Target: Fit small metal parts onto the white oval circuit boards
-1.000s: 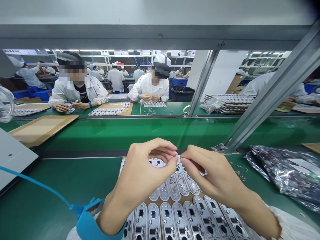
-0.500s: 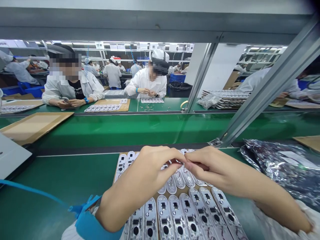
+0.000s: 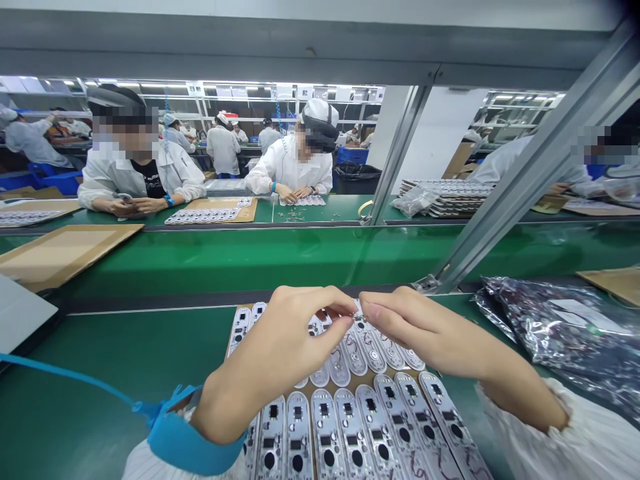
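My left hand [image 3: 293, 333] and my right hand [image 3: 417, 323] hover over the far row of white oval-ended circuit boards [image 3: 350, 357], fingertips almost meeting. Thumb and fingers of the left hand are pinched around something too small to make out. The right hand's fingers are pressed together beside that pinch; what they hold, if anything, is hidden. A nearer row of long circuit boards [image 3: 327, 427] with black chips and round black spots lies below my hands. Some boards carry thin red wires. Cardboard [image 3: 357, 380] shows between the rows.
A blue wrist strap [image 3: 197, 443] with a cord circles my left wrist. Shiny plastic bags [image 3: 560, 333] lie at right, and a cardboard tray [image 3: 75, 250] at far left. A slanted metal post [image 3: 500, 180] rises at right. Co-workers [image 3: 295, 163] sit across the green bench.
My fingertips have drawn slightly apart and both hands have shifted a little left in view. The right hand's fingers look straighter. Across the bench, a co-worker's hands have lowered to the boards.
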Available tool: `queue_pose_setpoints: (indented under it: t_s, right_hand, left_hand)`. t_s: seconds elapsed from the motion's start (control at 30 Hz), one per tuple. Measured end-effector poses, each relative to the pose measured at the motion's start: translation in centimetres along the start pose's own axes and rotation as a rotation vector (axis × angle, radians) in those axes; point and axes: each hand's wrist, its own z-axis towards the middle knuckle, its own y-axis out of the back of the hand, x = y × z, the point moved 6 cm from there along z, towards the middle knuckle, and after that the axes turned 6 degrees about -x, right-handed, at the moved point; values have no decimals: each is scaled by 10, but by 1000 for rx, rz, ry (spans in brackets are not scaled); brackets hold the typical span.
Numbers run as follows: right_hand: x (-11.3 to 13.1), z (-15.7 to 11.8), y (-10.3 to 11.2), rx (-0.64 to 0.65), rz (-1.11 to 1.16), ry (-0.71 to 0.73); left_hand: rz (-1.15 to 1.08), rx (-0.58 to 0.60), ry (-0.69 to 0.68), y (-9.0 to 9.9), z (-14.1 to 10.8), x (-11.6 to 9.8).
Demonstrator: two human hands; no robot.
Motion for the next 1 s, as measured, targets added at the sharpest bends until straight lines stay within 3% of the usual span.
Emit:
queue_pose_setpoints:
  t_s: [0.23,0.57,0.8,1.0]
  right_hand:
    - [1,0,-1,20,-51,21]
    - [7,-3,10,-73,-70,76]
    - [18,-7,14,-101,-122,150]
    - [32,-18,28,-283,-92,287]
  left_hand:
    - [20,-15,7,4,1,-1]
    - [54,-31,42,3,3,0]
    - [-9,43,88,-2,4,1]
    - [-146,48,138,-1,5,6]
